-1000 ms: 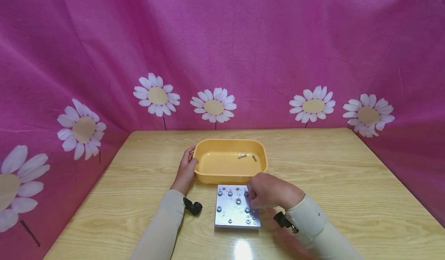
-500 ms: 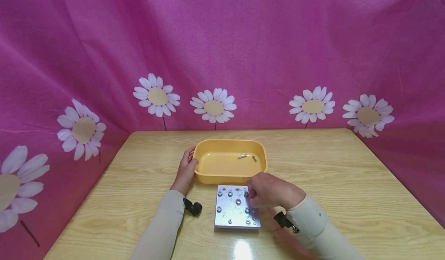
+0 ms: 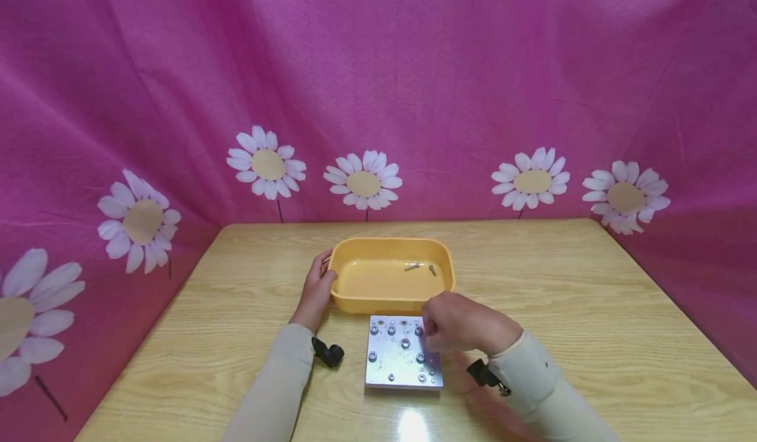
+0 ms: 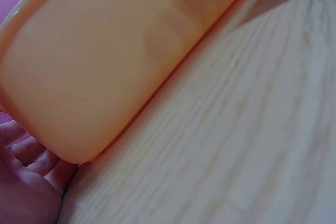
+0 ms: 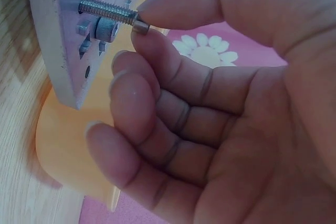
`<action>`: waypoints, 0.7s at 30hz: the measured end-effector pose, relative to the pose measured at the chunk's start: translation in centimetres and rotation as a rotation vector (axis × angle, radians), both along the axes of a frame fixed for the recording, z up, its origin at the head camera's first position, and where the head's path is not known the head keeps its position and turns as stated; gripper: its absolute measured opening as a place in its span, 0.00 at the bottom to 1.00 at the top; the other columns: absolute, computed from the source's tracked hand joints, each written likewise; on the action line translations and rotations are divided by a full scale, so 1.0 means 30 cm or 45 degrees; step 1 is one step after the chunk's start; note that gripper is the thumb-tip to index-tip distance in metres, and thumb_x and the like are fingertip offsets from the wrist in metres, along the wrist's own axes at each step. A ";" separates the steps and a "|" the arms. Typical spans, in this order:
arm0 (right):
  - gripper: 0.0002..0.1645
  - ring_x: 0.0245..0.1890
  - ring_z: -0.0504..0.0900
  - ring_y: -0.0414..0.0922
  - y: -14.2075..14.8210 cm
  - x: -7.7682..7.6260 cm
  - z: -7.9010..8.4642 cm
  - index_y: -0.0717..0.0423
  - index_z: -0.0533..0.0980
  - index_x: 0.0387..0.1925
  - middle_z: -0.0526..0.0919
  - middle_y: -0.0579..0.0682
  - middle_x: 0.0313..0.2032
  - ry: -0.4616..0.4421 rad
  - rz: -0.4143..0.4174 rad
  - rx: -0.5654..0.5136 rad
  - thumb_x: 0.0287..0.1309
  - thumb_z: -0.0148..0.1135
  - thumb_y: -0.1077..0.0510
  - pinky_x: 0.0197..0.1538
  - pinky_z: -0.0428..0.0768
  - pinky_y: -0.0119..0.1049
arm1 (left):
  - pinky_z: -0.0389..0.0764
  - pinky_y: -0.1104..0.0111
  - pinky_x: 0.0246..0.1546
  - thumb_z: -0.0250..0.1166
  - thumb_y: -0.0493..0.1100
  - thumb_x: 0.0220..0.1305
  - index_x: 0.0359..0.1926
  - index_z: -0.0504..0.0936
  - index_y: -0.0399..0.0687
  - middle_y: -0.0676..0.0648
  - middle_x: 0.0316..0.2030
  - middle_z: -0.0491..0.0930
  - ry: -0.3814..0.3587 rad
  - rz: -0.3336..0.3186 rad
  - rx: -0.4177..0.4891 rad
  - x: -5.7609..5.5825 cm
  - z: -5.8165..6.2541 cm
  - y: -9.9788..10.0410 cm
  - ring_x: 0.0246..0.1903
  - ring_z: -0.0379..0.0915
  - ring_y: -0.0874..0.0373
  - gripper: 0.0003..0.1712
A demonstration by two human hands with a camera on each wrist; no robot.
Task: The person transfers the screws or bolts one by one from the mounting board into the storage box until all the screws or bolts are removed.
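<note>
My right hand [image 3: 470,324] pinches the head of a socket-head screw [image 5: 107,11] between thumb and forefinger. Its threaded tip sits in a hole of the silver metal plate [image 3: 393,366], and most of the thread shows outside. The other fingers curl loosely below in the right wrist view. Several socket-head screws stand in the plate, along with small square bits. In the head view, that hand covers the plate's right edge and hides the pinched screw. My left hand [image 3: 313,294] grips the left end of a yellow plastic tub [image 3: 372,283], thumb at the rim and fingers along the outer wall.
Inside the tub lie a longer loose screw [image 3: 412,266] and a shorter one [image 3: 432,270]. The tub stands just beyond the plate on the wooden table [image 3: 562,278]. A pink curtain [image 3: 437,100] with daisies closes off the back and sides.
My right hand has shifted very slightly to the right, still at the plate's right edge. The left hand, tub and plate stay where they were.
</note>
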State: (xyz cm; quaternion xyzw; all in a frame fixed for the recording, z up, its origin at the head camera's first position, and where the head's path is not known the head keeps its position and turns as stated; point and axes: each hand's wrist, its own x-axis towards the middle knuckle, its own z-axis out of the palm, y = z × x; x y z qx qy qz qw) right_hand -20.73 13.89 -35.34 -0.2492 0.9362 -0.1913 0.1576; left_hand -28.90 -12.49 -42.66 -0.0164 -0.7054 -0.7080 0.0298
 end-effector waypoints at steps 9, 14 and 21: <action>0.08 0.25 0.74 0.41 0.000 -0.005 0.000 0.47 0.77 0.24 0.76 0.43 0.22 0.005 -0.002 -0.016 0.50 0.70 0.59 0.28 0.75 0.34 | 0.66 0.52 0.62 0.47 0.32 0.62 0.72 0.57 0.41 0.34 0.66 0.64 -0.003 0.016 0.001 -0.056 -0.072 -0.012 0.64 0.62 0.42 0.35; 0.08 0.25 0.74 0.40 0.002 -0.009 -0.002 0.48 0.77 0.24 0.76 0.43 0.22 0.026 0.023 -0.032 0.50 0.70 0.60 0.28 0.75 0.34 | 0.68 0.53 0.61 0.47 0.33 0.61 0.71 0.59 0.45 0.37 0.65 0.66 0.018 0.046 -0.012 -0.073 -0.101 -0.009 0.62 0.65 0.45 0.34; 0.09 0.26 0.75 0.40 0.001 -0.008 -0.001 0.48 0.76 0.25 0.76 0.43 0.23 -0.016 0.017 -0.056 0.50 0.71 0.59 0.30 0.76 0.34 | 0.70 0.55 0.59 0.48 0.35 0.61 0.70 0.61 0.48 0.39 0.64 0.68 0.011 0.065 -0.034 -0.073 -0.101 -0.008 0.61 0.66 0.46 0.33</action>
